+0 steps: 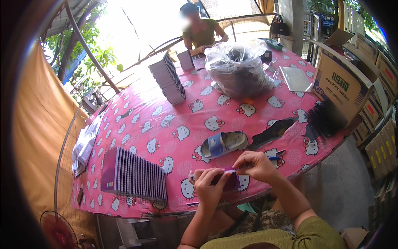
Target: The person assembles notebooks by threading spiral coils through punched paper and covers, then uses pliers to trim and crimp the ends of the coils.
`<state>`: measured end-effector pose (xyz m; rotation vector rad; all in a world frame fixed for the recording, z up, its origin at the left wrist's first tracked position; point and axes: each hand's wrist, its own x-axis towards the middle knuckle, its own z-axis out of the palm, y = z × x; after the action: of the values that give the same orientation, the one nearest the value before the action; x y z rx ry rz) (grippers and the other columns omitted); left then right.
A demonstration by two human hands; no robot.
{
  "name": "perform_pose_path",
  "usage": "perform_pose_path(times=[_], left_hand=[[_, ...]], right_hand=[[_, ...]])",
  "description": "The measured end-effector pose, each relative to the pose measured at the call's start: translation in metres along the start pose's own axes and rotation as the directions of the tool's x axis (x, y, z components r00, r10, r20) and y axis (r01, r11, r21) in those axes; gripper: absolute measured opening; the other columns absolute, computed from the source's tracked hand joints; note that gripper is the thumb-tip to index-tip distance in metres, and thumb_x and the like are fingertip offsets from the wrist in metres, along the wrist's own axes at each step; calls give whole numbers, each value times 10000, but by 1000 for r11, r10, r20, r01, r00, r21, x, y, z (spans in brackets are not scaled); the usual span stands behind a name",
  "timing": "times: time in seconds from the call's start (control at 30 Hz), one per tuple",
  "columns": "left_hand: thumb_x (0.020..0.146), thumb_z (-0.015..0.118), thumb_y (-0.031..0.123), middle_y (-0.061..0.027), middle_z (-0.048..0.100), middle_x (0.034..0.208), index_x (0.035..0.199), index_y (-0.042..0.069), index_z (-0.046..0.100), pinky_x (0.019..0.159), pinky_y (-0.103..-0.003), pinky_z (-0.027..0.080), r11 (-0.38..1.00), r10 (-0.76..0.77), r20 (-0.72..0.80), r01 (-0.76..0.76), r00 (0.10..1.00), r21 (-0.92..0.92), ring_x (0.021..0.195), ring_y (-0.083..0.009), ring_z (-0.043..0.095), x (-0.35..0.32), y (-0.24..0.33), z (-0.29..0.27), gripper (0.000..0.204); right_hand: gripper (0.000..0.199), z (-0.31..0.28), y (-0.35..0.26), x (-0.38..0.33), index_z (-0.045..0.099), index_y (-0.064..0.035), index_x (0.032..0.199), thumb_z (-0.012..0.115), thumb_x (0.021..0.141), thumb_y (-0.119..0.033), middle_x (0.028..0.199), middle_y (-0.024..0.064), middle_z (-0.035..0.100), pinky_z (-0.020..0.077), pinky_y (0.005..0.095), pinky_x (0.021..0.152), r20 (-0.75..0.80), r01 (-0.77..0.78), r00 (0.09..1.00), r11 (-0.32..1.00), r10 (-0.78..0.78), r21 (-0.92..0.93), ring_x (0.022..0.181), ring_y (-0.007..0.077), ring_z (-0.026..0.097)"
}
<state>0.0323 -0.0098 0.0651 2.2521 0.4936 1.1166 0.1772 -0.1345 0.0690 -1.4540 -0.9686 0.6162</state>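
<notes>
Over the table's near edge, my left hand (208, 186) grips a small purple notebook (233, 181), its thumb on the cover and its fingers along the top. My right hand (256, 167) is closed in a pinch at the notebook's upper right corner; whatever lies between those fingertips is too small to make out. Just beyond my hands lies a blue and grey slide sandal (224, 144). To the left, a long leaning row of purple spiral-bound notebooks (134, 173) rests on the table. A blue pen-like tool (273, 158) lies beside my right wrist.
The pink patterned tablecloth (137, 120) is torn toward the right. Farther back stand a tall notebook stack (166, 79) and a filled clear plastic bag (238, 70). A black wiry heap (325, 120) lies by a cardboard box (342, 79). A person (202, 31) sits across.
</notes>
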Motion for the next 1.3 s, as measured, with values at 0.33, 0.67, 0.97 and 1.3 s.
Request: perform_pose_path(times=[0.33, 0.67, 0.97, 1.3], left_hand=[[674, 841, 116, -28, 693, 804, 805, 71, 720, 753, -314, 431, 999, 40, -39, -39, 998, 19, 774, -171, 551, -3, 1, 0, 184], [687, 808, 67, -14, 683, 785, 882, 73, 715, 746, -310, 422, 1000, -2, -9, 3, 1000, 16, 776, -167, 559, -4, 3, 0, 216], [702, 774, -11, -42, 720, 869, 825, 62, 719, 799, -310, 441, 998, 22, -12, -22, 1000, -50, 799, -180, 588, -4, 2, -4, 154], [697, 779, -25, -61, 728, 858, 799, 38, 725, 774, -306, 446, 994, 35, -16, -37, 999, -102, 782, -179, 606, -4, 0, -4, 132]], right_hand=[[176, 0, -15, 1, 649, -15, 955, 697, 788, 14, 877, 108, 625, 496, 319, 687, 78, 253, 967, 911, -241, -326, 791, 228, 625], [146, 13, -18, -9, 577, -59, 901, 680, 834, -138, 835, 115, 579, 484, 412, 667, -5, 192, 973, 821, -231, -538, 827, 323, 606], [192, 17, -22, -7, 581, -74, 910, 711, 803, -165, 861, 100, 567, 487, 413, 665, 13, 236, 958, 755, -288, -611, 811, 315, 604], [142, 26, -16, -6, 611, -53, 883, 701, 794, -117, 877, 119, 584, 489, 429, 696, 23, 261, 950, 749, -312, -609, 842, 330, 593]])
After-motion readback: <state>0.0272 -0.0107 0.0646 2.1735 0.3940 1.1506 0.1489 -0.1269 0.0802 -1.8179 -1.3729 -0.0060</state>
